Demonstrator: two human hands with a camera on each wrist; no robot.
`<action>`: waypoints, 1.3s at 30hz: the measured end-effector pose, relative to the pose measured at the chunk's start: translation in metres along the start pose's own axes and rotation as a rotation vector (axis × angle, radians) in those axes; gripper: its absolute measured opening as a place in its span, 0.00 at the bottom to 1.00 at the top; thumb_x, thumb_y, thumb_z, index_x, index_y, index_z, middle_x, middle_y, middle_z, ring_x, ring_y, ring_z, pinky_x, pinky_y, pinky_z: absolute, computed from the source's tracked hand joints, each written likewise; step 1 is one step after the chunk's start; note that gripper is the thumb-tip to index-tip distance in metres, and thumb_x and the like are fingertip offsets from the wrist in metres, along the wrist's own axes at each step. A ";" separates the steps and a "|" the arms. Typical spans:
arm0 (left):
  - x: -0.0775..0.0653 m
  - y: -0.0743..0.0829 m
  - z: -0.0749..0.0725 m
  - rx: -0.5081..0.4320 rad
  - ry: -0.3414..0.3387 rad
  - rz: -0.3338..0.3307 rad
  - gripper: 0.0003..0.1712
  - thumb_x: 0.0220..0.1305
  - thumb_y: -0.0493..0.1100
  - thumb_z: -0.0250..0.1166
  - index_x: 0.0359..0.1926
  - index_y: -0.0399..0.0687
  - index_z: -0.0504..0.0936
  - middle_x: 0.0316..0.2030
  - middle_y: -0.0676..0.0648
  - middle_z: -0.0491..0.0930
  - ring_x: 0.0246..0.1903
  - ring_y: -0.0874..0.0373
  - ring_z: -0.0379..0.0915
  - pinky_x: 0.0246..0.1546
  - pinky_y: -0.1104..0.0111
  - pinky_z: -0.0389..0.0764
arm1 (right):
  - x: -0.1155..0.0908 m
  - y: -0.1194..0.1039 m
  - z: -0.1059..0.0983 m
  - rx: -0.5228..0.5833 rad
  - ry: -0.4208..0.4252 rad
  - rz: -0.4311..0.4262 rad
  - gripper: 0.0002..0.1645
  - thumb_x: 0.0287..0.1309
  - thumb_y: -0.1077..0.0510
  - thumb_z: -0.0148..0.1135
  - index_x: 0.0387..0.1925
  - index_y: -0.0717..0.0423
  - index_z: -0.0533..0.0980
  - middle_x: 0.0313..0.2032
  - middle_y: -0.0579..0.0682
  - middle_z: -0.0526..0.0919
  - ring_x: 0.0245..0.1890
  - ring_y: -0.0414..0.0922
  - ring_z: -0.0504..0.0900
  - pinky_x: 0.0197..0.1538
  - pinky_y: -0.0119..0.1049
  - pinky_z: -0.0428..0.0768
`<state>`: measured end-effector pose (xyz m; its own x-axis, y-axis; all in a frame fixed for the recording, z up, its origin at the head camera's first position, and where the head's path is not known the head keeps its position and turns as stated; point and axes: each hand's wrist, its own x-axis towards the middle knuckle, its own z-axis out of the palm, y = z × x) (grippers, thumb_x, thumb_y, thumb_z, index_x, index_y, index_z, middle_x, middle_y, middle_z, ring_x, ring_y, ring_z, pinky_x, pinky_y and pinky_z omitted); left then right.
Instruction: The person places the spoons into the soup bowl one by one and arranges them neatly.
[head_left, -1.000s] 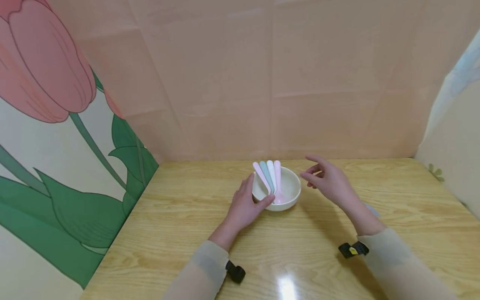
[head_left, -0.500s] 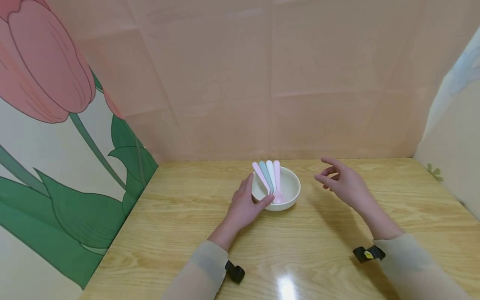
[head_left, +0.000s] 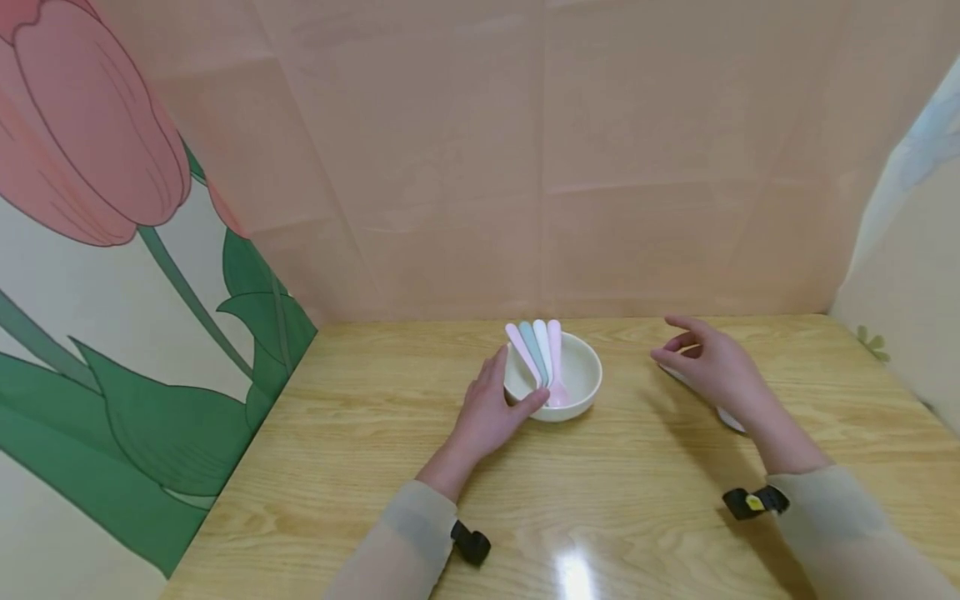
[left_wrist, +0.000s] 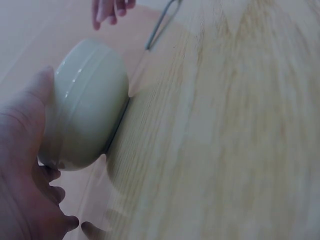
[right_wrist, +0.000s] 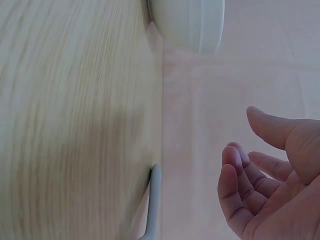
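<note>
A cream bowl (head_left: 577,367) stands on the table, and my left hand (head_left: 491,410) grips its left side, thumb at the near rim and fingers round the wall. Several small spoons (head_left: 542,354) in pink, blue-green and white lean inside it, handles fanned past the back rim. My right hand (head_left: 708,367) hovers right of the bowl, holding nothing, its fingers loosely bent and the thumb apart from them. Below that hand lies another spoon (head_left: 731,420), mostly covered by it in the head view; its greyish handle (right_wrist: 154,195) appears in the right wrist view.
The wooden table (head_left: 360,433) meets a plain pinkish backdrop (head_left: 465,233) at its back edge. A wall with a tulip picture (head_left: 97,125) borders it on the left, a pale wall (head_left: 915,292) on the right. Black wrist cameras (head_left: 471,546) sit at both cuffs.
My right hand has moved to the right, away from the bowl and over the spoon on the table. The left hand, bowl and spoons in it have stayed put.
</note>
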<state>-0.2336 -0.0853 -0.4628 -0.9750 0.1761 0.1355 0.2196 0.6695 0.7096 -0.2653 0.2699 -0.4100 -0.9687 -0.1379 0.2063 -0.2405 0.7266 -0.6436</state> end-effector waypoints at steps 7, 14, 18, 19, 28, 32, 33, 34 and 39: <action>-0.001 0.002 0.000 -0.009 0.006 -0.006 0.64 0.72 0.79 0.63 0.91 0.53 0.44 0.88 0.44 0.51 0.84 0.39 0.52 0.82 0.41 0.52 | 0.003 0.021 -0.008 0.015 -0.077 0.072 0.51 0.79 0.39 0.66 0.84 0.66 0.59 0.59 0.66 0.83 0.63 0.68 0.80 0.62 0.69 0.76; 0.001 -0.001 0.001 0.000 0.009 -0.006 0.65 0.72 0.80 0.62 0.91 0.54 0.44 0.88 0.44 0.51 0.83 0.39 0.52 0.82 0.41 0.53 | 0.004 0.039 -0.012 0.024 -0.133 0.089 0.49 0.80 0.41 0.66 0.83 0.69 0.60 0.59 0.66 0.83 0.62 0.66 0.80 0.56 0.57 0.79; 0.002 -0.002 0.002 0.000 0.005 -0.011 0.65 0.71 0.80 0.62 0.92 0.55 0.44 0.88 0.44 0.51 0.84 0.40 0.52 0.82 0.41 0.53 | 0.004 0.048 -0.014 0.016 -0.165 0.101 0.49 0.80 0.42 0.66 0.83 0.70 0.60 0.60 0.66 0.82 0.59 0.63 0.80 0.49 0.43 0.80; 0.002 -0.002 0.002 0.000 0.003 -0.014 0.65 0.71 0.80 0.62 0.92 0.55 0.43 0.88 0.44 0.50 0.84 0.40 0.51 0.82 0.41 0.53 | 0.005 0.050 -0.015 0.012 -0.168 0.104 0.49 0.80 0.42 0.66 0.83 0.70 0.60 0.60 0.66 0.82 0.59 0.63 0.80 0.48 0.40 0.80; 0.000 -0.001 0.002 -0.009 0.002 -0.013 0.66 0.71 0.80 0.63 0.91 0.53 0.44 0.88 0.43 0.49 0.84 0.39 0.50 0.81 0.39 0.53 | 0.001 0.059 -0.018 0.019 -0.222 0.123 0.51 0.80 0.42 0.67 0.83 0.71 0.59 0.59 0.68 0.82 0.55 0.60 0.81 0.45 0.36 0.79; 0.001 -0.002 0.002 -0.009 0.002 -0.012 0.66 0.71 0.80 0.62 0.92 0.54 0.43 0.88 0.43 0.49 0.84 0.39 0.50 0.81 0.39 0.53 | -0.002 0.065 -0.019 0.006 -0.235 0.128 0.51 0.80 0.42 0.67 0.82 0.73 0.59 0.58 0.68 0.83 0.55 0.59 0.82 0.46 0.37 0.80; 0.001 -0.002 0.002 -0.008 0.001 -0.014 0.66 0.71 0.80 0.62 0.92 0.55 0.43 0.88 0.44 0.49 0.84 0.39 0.50 0.81 0.39 0.54 | -0.002 0.067 -0.019 0.000 -0.234 0.128 0.50 0.79 0.42 0.67 0.81 0.73 0.60 0.58 0.68 0.83 0.54 0.59 0.82 0.46 0.38 0.80; 0.001 -0.002 0.003 -0.008 0.002 -0.016 0.66 0.71 0.80 0.62 0.92 0.55 0.43 0.88 0.44 0.50 0.84 0.38 0.50 0.80 0.39 0.55 | -0.002 0.069 -0.019 -0.005 -0.234 0.129 0.50 0.79 0.43 0.68 0.81 0.74 0.60 0.58 0.68 0.83 0.54 0.59 0.82 0.47 0.38 0.80; 0.001 -0.002 0.003 -0.014 0.002 -0.026 0.65 0.70 0.81 0.63 0.92 0.56 0.43 0.88 0.45 0.50 0.84 0.37 0.50 0.79 0.37 0.57 | -0.003 0.077 -0.020 -0.027 -0.240 0.135 0.50 0.78 0.43 0.69 0.80 0.75 0.61 0.56 0.68 0.84 0.52 0.59 0.82 0.47 0.40 0.80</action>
<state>-0.2352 -0.0846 -0.4661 -0.9804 0.1573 0.1188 0.1940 0.6636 0.7225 -0.2800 0.3401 -0.4451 -0.9794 -0.1918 -0.0624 -0.1099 0.7666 -0.6327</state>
